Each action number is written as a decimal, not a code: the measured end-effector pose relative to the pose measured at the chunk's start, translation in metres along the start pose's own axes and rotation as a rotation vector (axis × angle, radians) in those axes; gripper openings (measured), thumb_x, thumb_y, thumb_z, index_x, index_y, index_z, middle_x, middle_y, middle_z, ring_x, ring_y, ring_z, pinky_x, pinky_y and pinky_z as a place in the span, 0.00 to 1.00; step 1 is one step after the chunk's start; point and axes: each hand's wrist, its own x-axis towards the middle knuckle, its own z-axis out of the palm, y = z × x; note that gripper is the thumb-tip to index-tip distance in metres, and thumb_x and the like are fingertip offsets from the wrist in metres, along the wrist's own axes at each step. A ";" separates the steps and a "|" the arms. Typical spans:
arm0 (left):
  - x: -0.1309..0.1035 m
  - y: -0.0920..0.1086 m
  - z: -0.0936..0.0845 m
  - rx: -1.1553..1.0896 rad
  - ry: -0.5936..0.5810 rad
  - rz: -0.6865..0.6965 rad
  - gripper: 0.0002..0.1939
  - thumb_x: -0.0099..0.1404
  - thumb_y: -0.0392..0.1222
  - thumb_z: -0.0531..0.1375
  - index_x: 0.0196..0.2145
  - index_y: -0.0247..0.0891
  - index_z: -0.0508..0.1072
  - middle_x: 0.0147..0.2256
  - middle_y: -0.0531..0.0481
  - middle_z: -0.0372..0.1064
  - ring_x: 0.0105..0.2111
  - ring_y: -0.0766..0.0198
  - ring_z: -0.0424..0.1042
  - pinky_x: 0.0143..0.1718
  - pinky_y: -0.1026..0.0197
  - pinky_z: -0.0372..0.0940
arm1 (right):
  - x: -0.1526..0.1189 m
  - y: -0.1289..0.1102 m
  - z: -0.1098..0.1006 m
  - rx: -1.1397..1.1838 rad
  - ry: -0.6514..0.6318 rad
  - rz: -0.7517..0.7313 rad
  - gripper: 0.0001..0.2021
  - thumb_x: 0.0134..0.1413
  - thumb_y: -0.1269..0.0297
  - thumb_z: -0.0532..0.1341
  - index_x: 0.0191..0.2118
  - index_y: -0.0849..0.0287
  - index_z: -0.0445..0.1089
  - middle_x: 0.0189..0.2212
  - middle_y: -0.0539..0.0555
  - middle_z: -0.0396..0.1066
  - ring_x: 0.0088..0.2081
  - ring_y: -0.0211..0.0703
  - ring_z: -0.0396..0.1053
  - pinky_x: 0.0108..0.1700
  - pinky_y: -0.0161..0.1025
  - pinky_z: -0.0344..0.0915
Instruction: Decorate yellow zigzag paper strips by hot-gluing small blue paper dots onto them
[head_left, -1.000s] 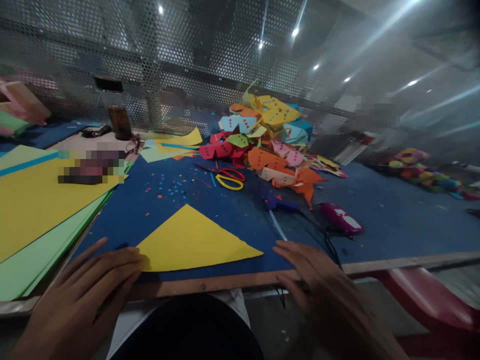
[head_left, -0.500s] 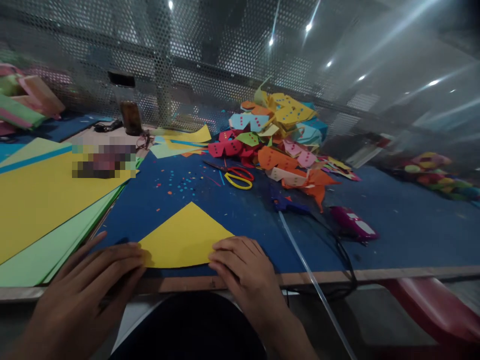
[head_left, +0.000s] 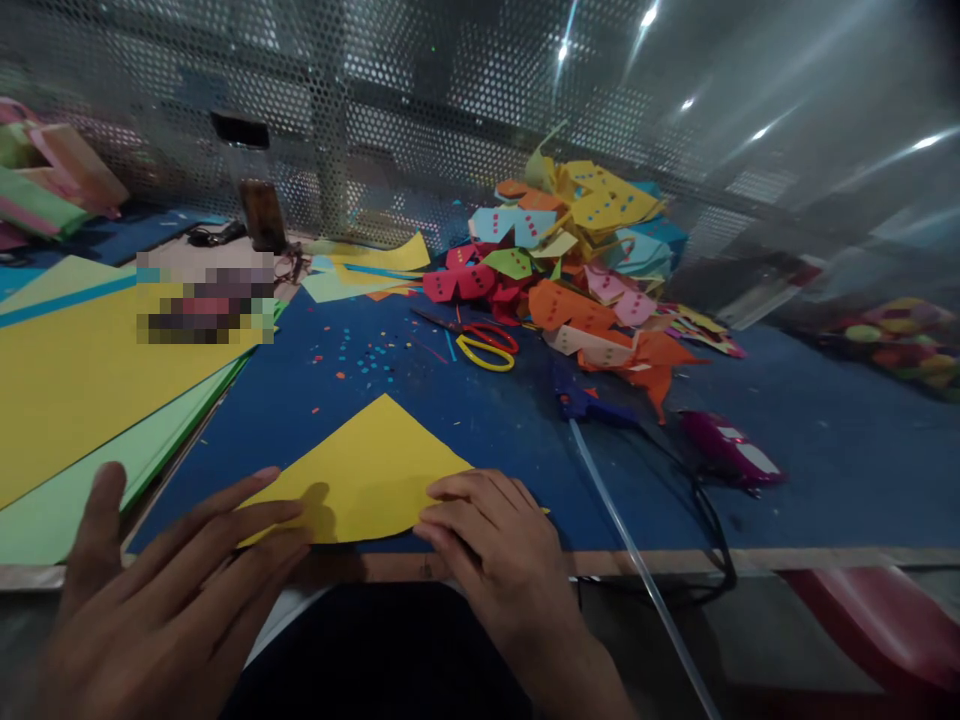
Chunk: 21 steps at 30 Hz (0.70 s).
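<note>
Yellow triangular paper sheet point(head_left: 375, 465): is lying near the front edge of the blue-topped bench point(head_left: 847, 480), apex pointing to 12 o'clock.
Bare left hand point(head_left: 176, 590): is extending over the sheet's 8 o'clock corner, fingers wide; whether it is pressing cannot be told.
Bare right hand point(head_left: 502, 540): is pinching the sheet's lower edge at 4 o'clock, fingers narrow.
Red-and-yellow-handled metal scissors point(head_left: 459, 329): are lying at the sheet's 1 o'clock.
Dark-blue plastic glue gun point(head_left: 600, 408): is resting at the sheet's 2 o'clock.
</note>
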 end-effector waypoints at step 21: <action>0.006 0.006 0.019 -0.219 -0.081 -0.039 0.09 0.74 0.49 0.58 0.43 0.48 0.77 0.39 0.50 0.79 0.43 0.50 0.76 0.55 0.40 0.68 | 0.003 -0.006 0.003 -0.022 0.004 0.026 0.08 0.70 0.65 0.62 0.37 0.55 0.75 0.39 0.51 0.79 0.42 0.45 0.74 0.44 0.43 0.66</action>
